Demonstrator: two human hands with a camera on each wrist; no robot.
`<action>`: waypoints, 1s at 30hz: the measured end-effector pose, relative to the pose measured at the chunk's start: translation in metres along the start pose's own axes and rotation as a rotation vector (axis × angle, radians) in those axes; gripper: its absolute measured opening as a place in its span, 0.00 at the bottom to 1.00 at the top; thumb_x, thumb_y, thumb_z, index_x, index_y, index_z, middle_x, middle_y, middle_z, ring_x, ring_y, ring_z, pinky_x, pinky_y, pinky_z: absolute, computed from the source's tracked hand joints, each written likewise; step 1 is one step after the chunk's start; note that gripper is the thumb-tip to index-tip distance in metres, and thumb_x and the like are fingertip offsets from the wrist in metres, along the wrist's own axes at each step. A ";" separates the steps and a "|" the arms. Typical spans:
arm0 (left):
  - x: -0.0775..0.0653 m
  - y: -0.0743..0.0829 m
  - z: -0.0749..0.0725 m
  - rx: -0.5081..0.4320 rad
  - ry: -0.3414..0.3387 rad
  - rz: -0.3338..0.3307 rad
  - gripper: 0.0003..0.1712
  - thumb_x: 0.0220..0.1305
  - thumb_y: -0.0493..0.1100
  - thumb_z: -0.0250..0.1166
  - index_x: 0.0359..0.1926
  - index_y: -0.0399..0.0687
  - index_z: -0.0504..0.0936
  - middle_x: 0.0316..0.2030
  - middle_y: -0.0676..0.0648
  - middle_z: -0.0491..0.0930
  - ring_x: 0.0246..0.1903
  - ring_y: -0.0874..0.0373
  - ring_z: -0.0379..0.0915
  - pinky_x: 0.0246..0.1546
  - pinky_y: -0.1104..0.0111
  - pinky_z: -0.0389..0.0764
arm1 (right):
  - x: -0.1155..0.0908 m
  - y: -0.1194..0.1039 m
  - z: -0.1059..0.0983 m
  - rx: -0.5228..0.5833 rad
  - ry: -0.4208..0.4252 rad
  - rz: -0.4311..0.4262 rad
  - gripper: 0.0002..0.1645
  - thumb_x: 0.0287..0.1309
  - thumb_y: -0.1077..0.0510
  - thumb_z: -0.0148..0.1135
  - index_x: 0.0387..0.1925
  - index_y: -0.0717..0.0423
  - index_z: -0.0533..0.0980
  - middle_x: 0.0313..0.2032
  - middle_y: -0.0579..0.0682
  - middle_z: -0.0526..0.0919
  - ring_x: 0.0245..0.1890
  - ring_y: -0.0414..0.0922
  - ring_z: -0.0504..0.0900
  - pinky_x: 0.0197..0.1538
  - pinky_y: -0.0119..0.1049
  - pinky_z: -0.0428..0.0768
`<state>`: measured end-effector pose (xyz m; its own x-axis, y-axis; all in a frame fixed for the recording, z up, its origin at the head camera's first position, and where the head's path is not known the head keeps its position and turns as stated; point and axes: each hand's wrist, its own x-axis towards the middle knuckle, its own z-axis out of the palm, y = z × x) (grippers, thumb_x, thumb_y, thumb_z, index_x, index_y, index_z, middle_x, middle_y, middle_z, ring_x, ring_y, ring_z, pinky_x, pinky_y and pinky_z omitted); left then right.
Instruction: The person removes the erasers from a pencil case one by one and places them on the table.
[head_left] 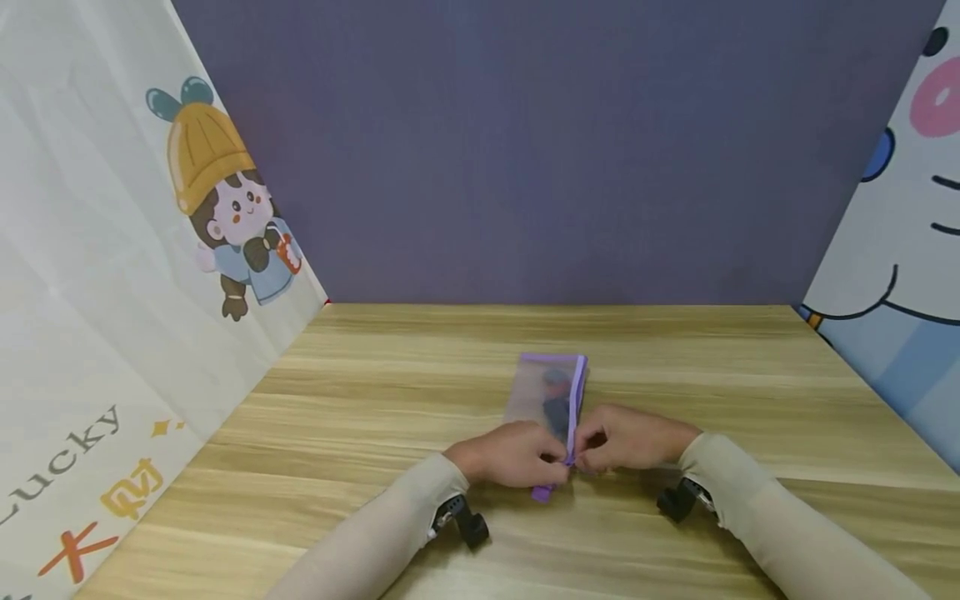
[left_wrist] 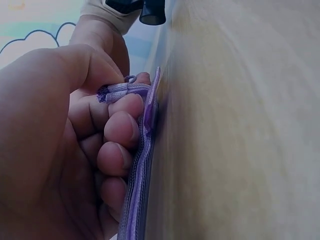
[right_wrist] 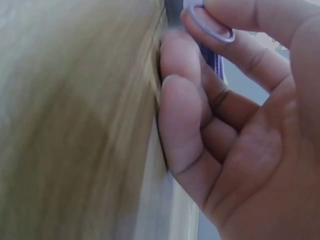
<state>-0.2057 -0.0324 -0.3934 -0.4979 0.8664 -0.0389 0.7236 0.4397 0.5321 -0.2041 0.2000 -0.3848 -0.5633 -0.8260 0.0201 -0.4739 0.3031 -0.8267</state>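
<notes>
A see-through zip pouch (head_left: pixel 531 387) with purple edging lies on the table in the head view. Dark, blue and reddish contents (head_left: pixel 557 410) show through it. Its purple zipper (head_left: pixel 576 400) runs along the right side. My left hand (head_left: pixel 517 454) pinches the near corner of the pouch at the zipper's end, fingers curled; the frayed purple zipper end (left_wrist: pixel 117 93) pokes out by the thumb in the left wrist view. Opposite it, my right hand (head_left: pixel 630 437) pinches the zipper's purple ring pull (right_wrist: pixel 212 30) between thumb and index finger, its other fingers resting against the tabletop.
The wood-grain table (head_left: pixel 405 358) extends around both hands. A dark blue-grey panel (head_left: pixel 562 150) stands behind it, with printed cartoon sheets (head_left: pixel 90 208) on the left and right. Black wrist cameras (head_left: pixel 471 527) hang under both sleeves, close to the tabletop.
</notes>
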 end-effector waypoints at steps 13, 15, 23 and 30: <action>0.000 0.000 -0.002 -0.024 -0.015 -0.033 0.17 0.64 0.44 0.61 0.17 0.55 0.72 0.11 0.62 0.66 0.12 0.69 0.57 0.14 0.78 0.59 | -0.004 0.002 -0.005 -0.032 0.029 0.123 0.08 0.67 0.57 0.63 0.31 0.49 0.83 0.28 0.43 0.80 0.23 0.35 0.75 0.24 0.29 0.77; 0.000 0.001 -0.002 -0.023 -0.017 -0.033 0.17 0.64 0.44 0.61 0.17 0.55 0.72 0.11 0.62 0.67 0.12 0.69 0.57 0.14 0.78 0.59 | -0.004 0.002 -0.005 -0.026 0.026 0.125 0.08 0.67 0.57 0.63 0.31 0.50 0.83 0.27 0.44 0.80 0.23 0.36 0.75 0.24 0.29 0.77; 0.001 0.000 -0.003 -0.035 -0.013 -0.013 0.17 0.64 0.44 0.61 0.17 0.55 0.70 0.12 0.61 0.66 0.12 0.69 0.58 0.14 0.78 0.60 | -0.007 0.001 -0.010 -0.024 0.031 0.141 0.08 0.69 0.57 0.61 0.34 0.50 0.84 0.29 0.46 0.81 0.25 0.38 0.76 0.26 0.34 0.81; 0.000 0.000 -0.004 -0.030 -0.024 0.005 0.18 0.63 0.44 0.61 0.17 0.55 0.70 0.12 0.62 0.65 0.13 0.70 0.58 0.14 0.78 0.60 | -0.008 0.002 -0.010 -0.020 0.053 0.150 0.07 0.68 0.58 0.61 0.34 0.51 0.83 0.27 0.45 0.80 0.24 0.38 0.76 0.26 0.33 0.80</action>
<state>-0.2080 -0.0333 -0.3899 -0.4825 0.8741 -0.0561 0.7111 0.4284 0.5575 -0.2076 0.2121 -0.3807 -0.6639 -0.7443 -0.0727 -0.3949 0.4315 -0.8111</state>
